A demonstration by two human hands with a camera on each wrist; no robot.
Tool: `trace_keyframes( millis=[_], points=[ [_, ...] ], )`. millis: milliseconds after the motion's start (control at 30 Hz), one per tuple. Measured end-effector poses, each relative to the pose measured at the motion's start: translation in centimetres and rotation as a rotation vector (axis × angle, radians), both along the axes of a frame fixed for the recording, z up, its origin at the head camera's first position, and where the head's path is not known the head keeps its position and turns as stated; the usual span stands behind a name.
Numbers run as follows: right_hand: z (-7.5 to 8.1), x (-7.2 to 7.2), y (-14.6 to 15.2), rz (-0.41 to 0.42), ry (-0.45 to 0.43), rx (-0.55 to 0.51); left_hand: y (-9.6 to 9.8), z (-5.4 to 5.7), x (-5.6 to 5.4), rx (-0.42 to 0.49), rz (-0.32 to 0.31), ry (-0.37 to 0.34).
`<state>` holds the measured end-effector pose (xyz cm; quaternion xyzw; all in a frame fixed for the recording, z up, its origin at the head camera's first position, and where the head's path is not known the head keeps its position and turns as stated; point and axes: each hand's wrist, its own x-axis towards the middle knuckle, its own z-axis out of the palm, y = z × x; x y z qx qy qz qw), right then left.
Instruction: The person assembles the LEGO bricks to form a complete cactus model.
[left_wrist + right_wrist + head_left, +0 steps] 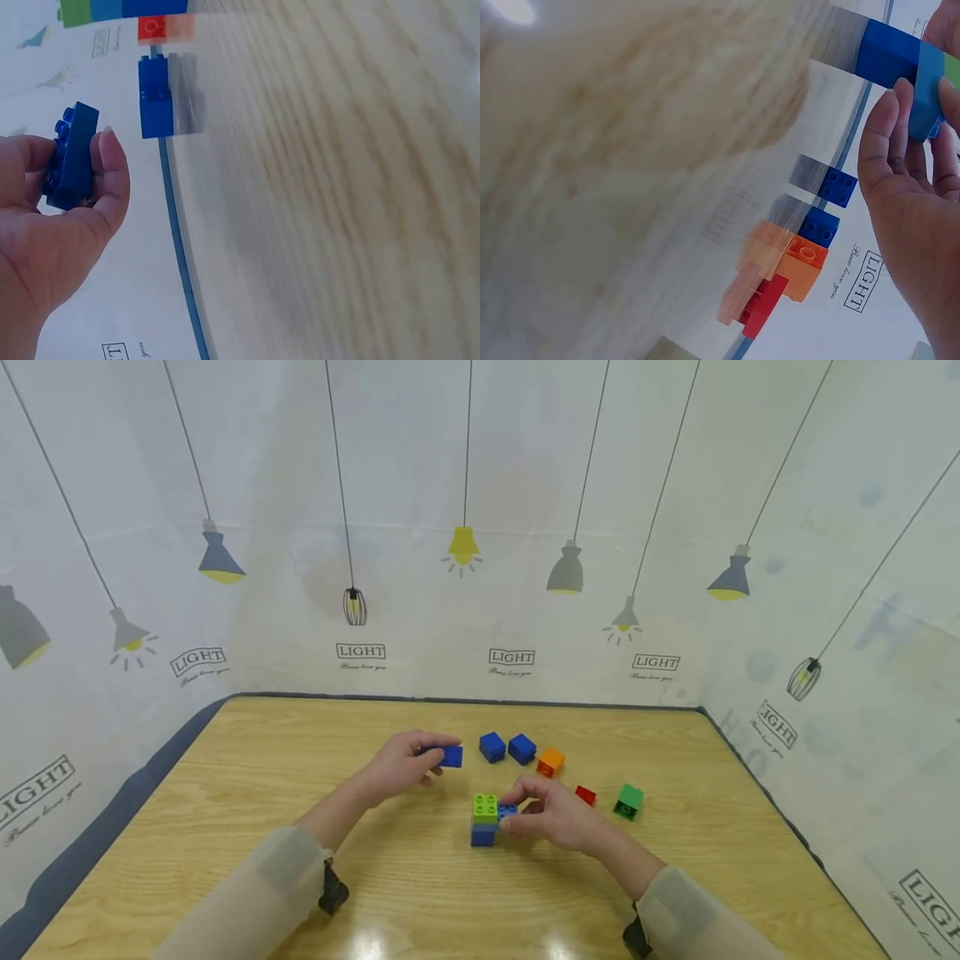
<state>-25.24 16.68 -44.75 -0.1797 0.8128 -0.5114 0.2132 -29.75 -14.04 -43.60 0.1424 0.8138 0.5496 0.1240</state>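
In the head view my left hand (397, 767) holds a dark blue brick (452, 757) above the table, left of the stack. The left wrist view shows this long studded brick (73, 161) between thumb and fingers. A small stack stands mid-table: a dark blue brick (483, 839) at the bottom, a light blue brick (507, 811) sticking out to the right, and a lime green brick (485, 807) on top. My right hand (558, 817) pinches the jutting end of the light blue brick, thumb nearer me and fingers beyond. In the right wrist view the fingers partly cover it.
Behind the stack lie two dark blue bricks (492, 747) side by side, with an orange brick (551, 762) to their right. A red brick (586, 796), partly behind my right hand, and a green brick (628, 802) lie farther right. A printed curtain (420, 610) surrounds the wooden table (247, 793).
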Motion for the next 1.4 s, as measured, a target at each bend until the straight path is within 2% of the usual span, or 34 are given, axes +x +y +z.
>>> trace_keyframes(
  millis=[133, 333, 467, 700, 967, 1167, 1400],
  points=[
    [0.0, 0.0, 0.0, -0.002, 0.002, 0.001, 0.4, 0.4, 0.7, 0.047, -0.015, -0.019],
    [0.1, 0.1, 0.0, 0.003, 0.004, -0.002, 0.7, 1.0, 1.6, 0.050, -0.044, -0.006],
    [0.2, 0.2, 0.0, 0.004, 0.004, -0.004, 0.8, 1.5, 2.2, 0.019, -0.042, 0.043],
    [0.2, 0.2, 0.0, 0.005, 0.001, -0.001, 0.7, 2.4, 3.4, -0.072, -0.067, 0.178],
    [0.3, 0.2, 0.0, 0.003, 0.002, 0.005, 1.1, 3.3, 4.8, -0.095, -0.101, 0.298],
    [0.3, 0.3, 0.0, 0.010, 0.004, -0.008, 1.6, 3.6, 5.6, -0.058, -0.139, 0.323],
    [0.2, 0.2, 0.0, 0.008, -0.003, -0.007, 2.1, 3.5, 6.1, -0.060, -0.191, 0.351]
  ],
)
